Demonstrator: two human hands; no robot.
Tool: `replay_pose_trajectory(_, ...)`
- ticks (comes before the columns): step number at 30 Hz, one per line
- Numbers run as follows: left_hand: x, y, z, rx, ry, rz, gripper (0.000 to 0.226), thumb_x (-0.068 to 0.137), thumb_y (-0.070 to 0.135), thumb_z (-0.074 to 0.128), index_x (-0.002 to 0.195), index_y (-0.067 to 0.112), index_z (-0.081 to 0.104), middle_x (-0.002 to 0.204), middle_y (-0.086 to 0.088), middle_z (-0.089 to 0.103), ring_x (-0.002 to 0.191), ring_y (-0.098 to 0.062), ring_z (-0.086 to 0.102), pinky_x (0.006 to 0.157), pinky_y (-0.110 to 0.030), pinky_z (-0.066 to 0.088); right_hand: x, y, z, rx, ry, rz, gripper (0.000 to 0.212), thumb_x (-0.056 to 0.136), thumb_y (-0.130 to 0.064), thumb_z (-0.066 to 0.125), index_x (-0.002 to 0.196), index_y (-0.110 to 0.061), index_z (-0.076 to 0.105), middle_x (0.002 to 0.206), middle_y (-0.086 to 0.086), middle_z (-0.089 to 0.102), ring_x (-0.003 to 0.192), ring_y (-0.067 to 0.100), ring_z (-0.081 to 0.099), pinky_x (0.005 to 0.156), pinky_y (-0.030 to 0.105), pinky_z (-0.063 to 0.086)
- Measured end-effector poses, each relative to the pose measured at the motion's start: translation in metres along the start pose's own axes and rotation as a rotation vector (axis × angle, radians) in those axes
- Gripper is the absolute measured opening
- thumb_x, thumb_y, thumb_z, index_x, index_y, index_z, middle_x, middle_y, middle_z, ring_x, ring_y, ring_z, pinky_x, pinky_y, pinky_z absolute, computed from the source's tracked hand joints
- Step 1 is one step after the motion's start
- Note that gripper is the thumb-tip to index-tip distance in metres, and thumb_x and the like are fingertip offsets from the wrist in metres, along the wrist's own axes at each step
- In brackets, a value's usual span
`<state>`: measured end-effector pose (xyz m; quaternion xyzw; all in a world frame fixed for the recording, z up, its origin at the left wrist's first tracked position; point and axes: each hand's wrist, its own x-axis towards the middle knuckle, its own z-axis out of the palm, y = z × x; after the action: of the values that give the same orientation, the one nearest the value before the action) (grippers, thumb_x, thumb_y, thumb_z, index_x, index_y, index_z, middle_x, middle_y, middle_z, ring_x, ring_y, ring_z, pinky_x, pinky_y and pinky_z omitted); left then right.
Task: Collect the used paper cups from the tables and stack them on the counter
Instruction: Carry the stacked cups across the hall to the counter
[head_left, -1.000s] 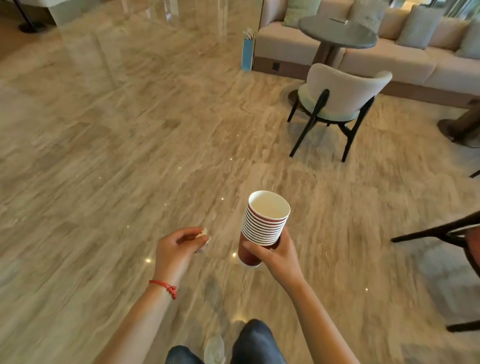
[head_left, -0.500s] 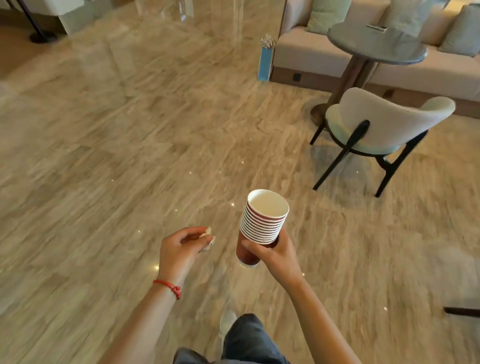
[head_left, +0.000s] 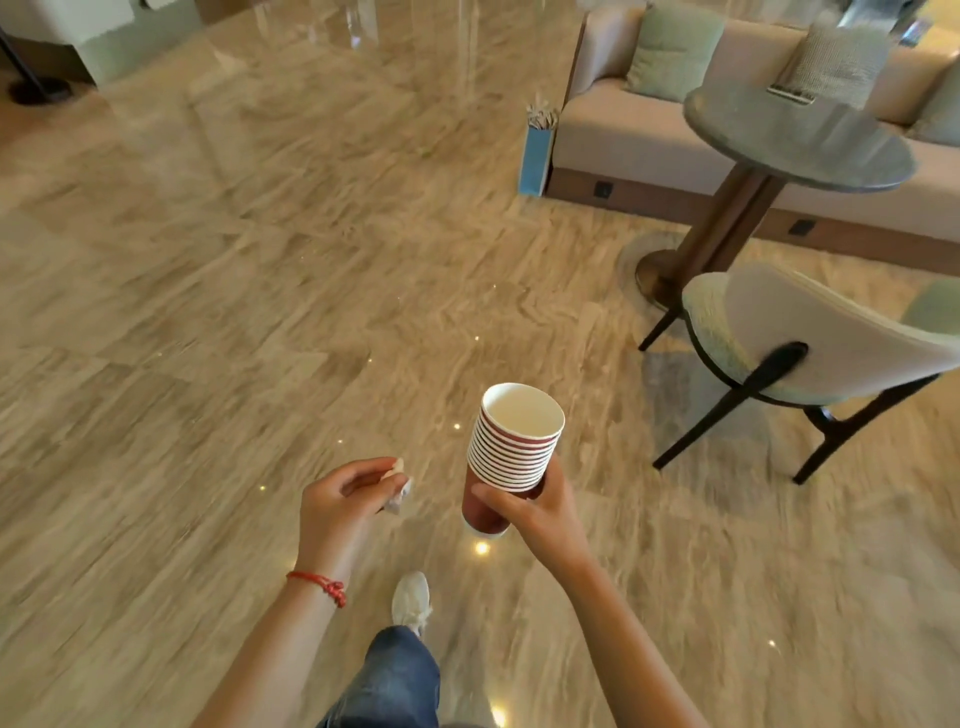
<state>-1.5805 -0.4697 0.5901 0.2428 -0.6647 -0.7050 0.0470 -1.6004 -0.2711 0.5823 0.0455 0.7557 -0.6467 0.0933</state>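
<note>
Red nested cups sit gripped low in the right hand; keep them upright while walking. Left hand at 9 o'clock pinches a crumpled scrap.

Your right hand grips a nested stack of red paper cups near its base, mouth up and tilted slightly away from you. Your left hand, just beside it and apart from the cups, pinches a small crumpled white scrap; a red string bracelet sits on that wrist. Below the hands, a jeans leg and white shoe on polished stone floor. Ahead-right of the right hand: a cushioned chair, a round table, a sofa.
</note>
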Motion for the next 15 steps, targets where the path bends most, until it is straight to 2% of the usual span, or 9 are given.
replay_pose_trajectory(3, 0.084, 0.022, 0.015, 0.024, -0.038, -0.011, 0.016, 0.071, 0.001, 0.075, 0.081, 0.014, 0.072, 0.064, -0.001, 0.072, 0.067, -0.009, 0.069, 0.064, -0.017, 0.054, 0.082, -0.024, 0.010, 0.009, 0.036, 0.023, 0.075, 0.055, -0.040, 0.082, 0.120, -0.017, 0.053, 0.107, -0.003, 0.069, 0.099, 0.009, 0.065, 0.084, 0.032, 0.054)
replay_pose_trajectory(5, 0.137, 0.041, 0.029, 0.044, -0.078, -0.006, 0.016, 0.071, 0.001, 0.075, 0.080, 0.013, 0.073, 0.061, -0.002, 0.071, 0.067, -0.012, 0.069, 0.065, -0.020, 0.055, 0.132, -0.040, 0.014, 0.011, 0.064, 0.025, 0.073, 0.054, -0.039, 0.082, 0.118, -0.017, 0.055, 0.104, -0.004, 0.069, 0.097, 0.008, 0.066, 0.082, 0.031, 0.054)
replay_pose_trajectory(10, 0.251, 0.077, 0.073, 0.075, -0.117, 0.006, 0.018, 0.069, 0.001, 0.076, 0.076, 0.017, 0.074, 0.063, 0.000, 0.072, 0.062, -0.009, 0.068, 0.057, -0.015, 0.052, 0.236, -0.063, 0.014, 0.036, 0.118, 0.039, 0.060, 0.066, -0.018, 0.084, 0.119, -0.016, 0.055, 0.104, -0.004, 0.070, 0.096, 0.007, 0.066, 0.081, 0.028, 0.055)
replay_pose_trajectory(15, 0.352, 0.095, 0.129, 0.073, -0.132, -0.012, 0.017, 0.070, 0.002, 0.076, 0.076, 0.018, 0.073, 0.061, 0.002, 0.072, 0.059, -0.006, 0.067, 0.055, -0.012, 0.050, 0.348, -0.078, 0.002, 0.033, 0.112, 0.046, 0.067, 0.058, -0.034, 0.083, 0.117, -0.017, 0.056, 0.102, -0.005, 0.070, 0.095, 0.008, 0.067, 0.078, 0.026, 0.056)
